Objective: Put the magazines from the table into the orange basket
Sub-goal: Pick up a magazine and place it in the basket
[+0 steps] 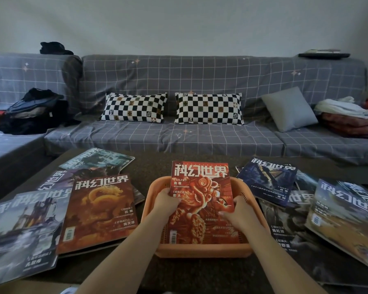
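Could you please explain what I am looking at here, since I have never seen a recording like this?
There is no machine: a person wears a camera on the head, looking forward and down, so the two bare arms coming in from the bottom are their own. The left hand and right hand each grip a side of a red magazine, which sits tilted in an orange basket, its top edge sticking out past the far rim. The basket stands on a dark table. More magazines lie spread on the table on both sides, among them a brown one with a dragon on the left and a dark blue one on the right. Behind is a grey sofa with two checkered pillows.
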`<state>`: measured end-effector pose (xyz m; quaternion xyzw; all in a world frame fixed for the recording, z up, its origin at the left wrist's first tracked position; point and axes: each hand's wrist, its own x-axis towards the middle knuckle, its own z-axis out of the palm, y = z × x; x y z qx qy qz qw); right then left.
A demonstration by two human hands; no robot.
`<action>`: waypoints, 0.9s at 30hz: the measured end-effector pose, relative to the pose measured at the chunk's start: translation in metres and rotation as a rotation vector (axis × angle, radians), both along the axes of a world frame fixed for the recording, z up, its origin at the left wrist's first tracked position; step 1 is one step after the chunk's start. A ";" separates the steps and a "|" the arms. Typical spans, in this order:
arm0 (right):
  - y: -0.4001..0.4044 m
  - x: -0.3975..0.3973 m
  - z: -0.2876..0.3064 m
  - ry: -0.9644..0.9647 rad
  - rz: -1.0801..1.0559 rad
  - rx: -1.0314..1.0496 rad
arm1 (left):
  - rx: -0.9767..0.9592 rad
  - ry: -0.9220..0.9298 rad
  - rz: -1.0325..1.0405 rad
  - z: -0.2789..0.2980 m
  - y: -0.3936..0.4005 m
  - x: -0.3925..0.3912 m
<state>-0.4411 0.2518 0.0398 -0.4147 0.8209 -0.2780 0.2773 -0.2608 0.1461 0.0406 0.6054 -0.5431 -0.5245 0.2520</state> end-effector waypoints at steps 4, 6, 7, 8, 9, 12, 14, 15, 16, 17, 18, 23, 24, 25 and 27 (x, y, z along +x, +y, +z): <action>0.004 0.002 0.003 0.032 0.017 0.002 | 0.001 -0.038 -0.002 0.002 0.005 0.004; 0.006 0.004 0.006 0.055 0.031 -0.033 | 0.001 -0.070 -0.012 0.005 0.010 0.008; 0.007 0.006 0.008 0.069 0.037 -0.066 | -0.008 -0.106 -0.026 0.006 0.012 0.010; 0.008 0.008 0.010 0.088 0.039 -0.111 | -0.032 -0.152 -0.046 0.008 0.015 0.012; 0.009 0.011 0.011 0.111 0.036 -0.165 | -0.074 -0.196 -0.061 0.010 0.018 0.015; 0.011 0.028 0.019 0.168 0.025 -0.320 | -0.242 -0.167 -0.080 0.015 0.025 0.026; 0.009 0.045 0.026 0.146 0.040 -0.385 | -0.344 -0.094 -0.064 0.022 0.034 0.038; 0.007 0.056 0.029 0.119 0.065 -0.414 | -0.374 -0.087 -0.041 0.025 0.038 0.045; 0.005 0.067 0.032 0.088 0.101 -0.446 | -0.393 -0.091 -0.007 0.027 0.041 0.053; 0.002 0.080 0.034 0.059 0.139 -0.480 | -0.413 -0.096 0.026 0.029 0.044 0.063; 0.000 0.092 0.037 0.032 0.176 -0.513 | -0.435 -0.100 0.051 0.030 0.045 0.072; -0.013 0.157 0.046 -0.122 0.309 -0.604 | -0.468 -0.105 0.108 0.029 0.048 0.133; -0.016 0.170 0.045 -0.155 0.322 -0.606 | -0.471 -0.110 0.130 0.027 0.047 0.145; -0.019 0.183 0.044 -0.185 0.333 -0.603 | -0.484 -0.126 0.152 0.026 0.047 0.156; -0.027 0.207 0.037 -0.233 0.356 -0.583 | -0.510 -0.176 0.188 0.020 0.045 0.176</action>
